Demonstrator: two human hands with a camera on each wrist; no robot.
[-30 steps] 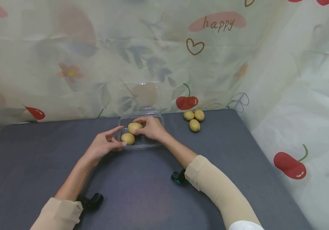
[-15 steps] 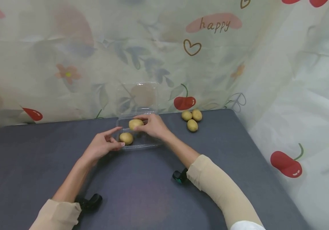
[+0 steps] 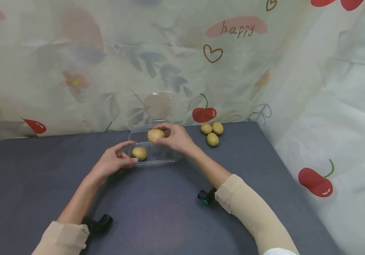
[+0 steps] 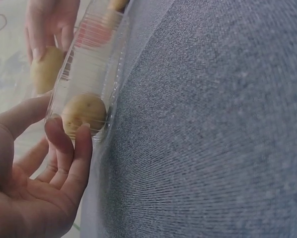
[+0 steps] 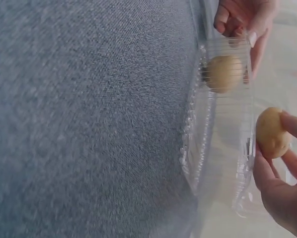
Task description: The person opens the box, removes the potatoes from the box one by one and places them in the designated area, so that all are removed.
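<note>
A clear plastic clamshell container (image 3: 163, 162) stands near the table's back edge, its lid raised against the curtain. My left hand (image 3: 113, 161) holds its left side, with the thumb at the front corner and curled fingers touching the wall in the left wrist view. Inside, at the left end, lies one potato (image 3: 139, 153). My right hand (image 3: 177, 138) pinches a second potato (image 3: 156, 135) between thumb and fingers. In the right wrist view, that potato (image 5: 272, 133) is above the container's rim, apart from the potato inside (image 5: 224, 73).
Three more potatoes (image 3: 212, 139) sit in a cluster on the dark grey tablecloth (image 3: 157, 205), right of the container. A patterned curtain (image 3: 112, 53) hangs directly behind the table, and another pale sheet (image 3: 338, 117) hangs along the right side.
My right hand has lifted the potato from beside the other one in the container and moved it up and to the right. The left hand stays at the container's left side.
</note>
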